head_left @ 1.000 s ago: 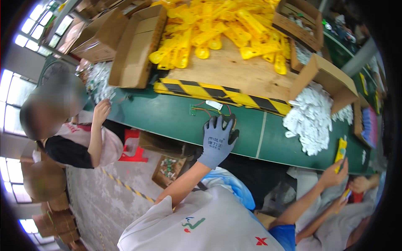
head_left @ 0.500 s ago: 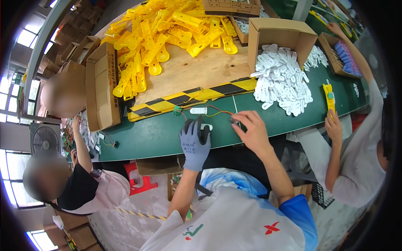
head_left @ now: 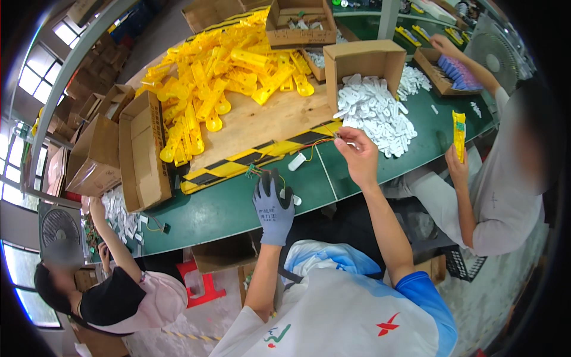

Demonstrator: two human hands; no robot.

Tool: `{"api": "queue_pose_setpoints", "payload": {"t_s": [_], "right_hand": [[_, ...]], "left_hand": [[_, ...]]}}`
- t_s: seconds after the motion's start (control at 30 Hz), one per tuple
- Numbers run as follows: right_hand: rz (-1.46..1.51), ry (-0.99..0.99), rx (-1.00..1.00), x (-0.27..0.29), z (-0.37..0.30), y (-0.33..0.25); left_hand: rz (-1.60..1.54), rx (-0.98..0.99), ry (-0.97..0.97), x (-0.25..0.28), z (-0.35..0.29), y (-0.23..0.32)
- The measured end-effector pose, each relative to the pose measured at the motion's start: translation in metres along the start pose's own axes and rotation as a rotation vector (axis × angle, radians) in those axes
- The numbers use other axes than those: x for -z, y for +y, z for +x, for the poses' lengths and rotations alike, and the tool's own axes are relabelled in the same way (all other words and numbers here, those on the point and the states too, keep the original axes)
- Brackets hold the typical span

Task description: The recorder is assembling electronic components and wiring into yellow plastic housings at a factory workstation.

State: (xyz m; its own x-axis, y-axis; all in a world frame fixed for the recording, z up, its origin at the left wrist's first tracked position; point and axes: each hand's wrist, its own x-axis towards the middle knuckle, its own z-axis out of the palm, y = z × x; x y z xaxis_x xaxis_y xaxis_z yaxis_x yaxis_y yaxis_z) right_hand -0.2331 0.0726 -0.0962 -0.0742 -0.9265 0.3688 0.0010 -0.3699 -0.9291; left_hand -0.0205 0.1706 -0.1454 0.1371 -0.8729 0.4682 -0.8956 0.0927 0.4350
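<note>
My left hand (head_left: 272, 205) wears a grey glove and rests on the green table (head_left: 220, 211). Its fingertips pinch a small green circuit piece (head_left: 256, 171) with thin wires. A red and yellow wire (head_left: 309, 143) runs from there to my bare right hand (head_left: 357, 156), which is raised to the right and pinches the wire's end (head_left: 338, 135). Between the hands a small white plastic part (head_left: 296, 162) lies on the table. Another white bit (head_left: 295, 200) sits by my left thumb.
Behind a black-yellow striped edge (head_left: 262, 157) lies a heap of yellow plastic parts (head_left: 226, 77). White parts (head_left: 375, 113) spill from a cardboard box (head_left: 363, 59). A co-worker at the right holds a yellow part (head_left: 459, 134). Another person (head_left: 113, 285) works at the left near a fan (head_left: 59, 229).
My right hand has moved up and to the right, away from the left hand, drawing the wire out between them. The view has swung, bringing the right-hand co-worker into sight.
</note>
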Motion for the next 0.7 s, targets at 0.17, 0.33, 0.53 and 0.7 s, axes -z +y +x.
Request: {"api": "queue_pose_setpoints", "payload": {"t_s": [0.17, 0.33, 0.53, 0.7], "right_hand": [[0.486, -0.131, -0.102, -0.021, 0.020, -0.029], [0.433, -0.245, -0.023, -0.050, 0.035, -0.060], [0.468, -0.232, -0.088, -0.085, 0.027, -0.065], [0.314, -0.330, -0.139, -0.082, 0.023, -0.040]], "left_hand": [[-0.483, -0.017, 0.110, 0.029, 0.035, 0.004], [-0.902, -0.020, -0.184, 0.064, 0.095, 0.013], [-1.178, 0.206, -0.389, 0.061, 0.089, 0.013], [-1.149, 0.297, -0.322, 0.062, 0.082, 0.007]]}}
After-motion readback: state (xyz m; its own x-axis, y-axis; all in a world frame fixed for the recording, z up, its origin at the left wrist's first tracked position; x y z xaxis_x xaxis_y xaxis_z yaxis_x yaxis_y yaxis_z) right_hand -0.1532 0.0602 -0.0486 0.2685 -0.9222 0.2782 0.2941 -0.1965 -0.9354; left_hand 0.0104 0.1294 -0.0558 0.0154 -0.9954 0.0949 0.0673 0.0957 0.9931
